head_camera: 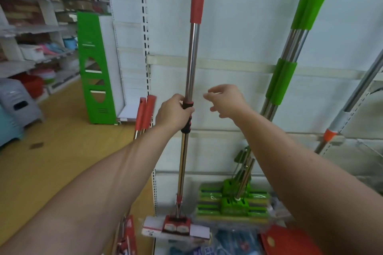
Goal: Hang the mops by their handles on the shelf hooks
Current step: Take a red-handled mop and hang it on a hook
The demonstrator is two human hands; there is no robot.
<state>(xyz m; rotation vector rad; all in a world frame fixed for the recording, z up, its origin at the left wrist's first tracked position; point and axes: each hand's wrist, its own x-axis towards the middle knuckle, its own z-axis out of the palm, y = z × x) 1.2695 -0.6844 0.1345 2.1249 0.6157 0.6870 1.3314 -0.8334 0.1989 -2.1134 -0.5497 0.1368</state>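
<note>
A white shelf panel (238, 27) fills the middle of the frame in a shop aisle with a yellow floor (51, 151). Upright at centre stands the red mop (191, 58), its head (177, 229) low by the panel's foot. The left hand (174, 113) is wrapped around its steel pole at the black-and-red collar. The right hand (224, 100) is just beside the pole, fingers spread, touching nothing. Green mops (290, 58) lean at right; more red handles (145, 109) sit at centre left.

A household-goods shop is showing itself here: slotted white display shelving (228, 27), stocked aisle shelves (31, 33), stacked plastic stools (18, 103), and several identical packaged mops (232, 203).
</note>
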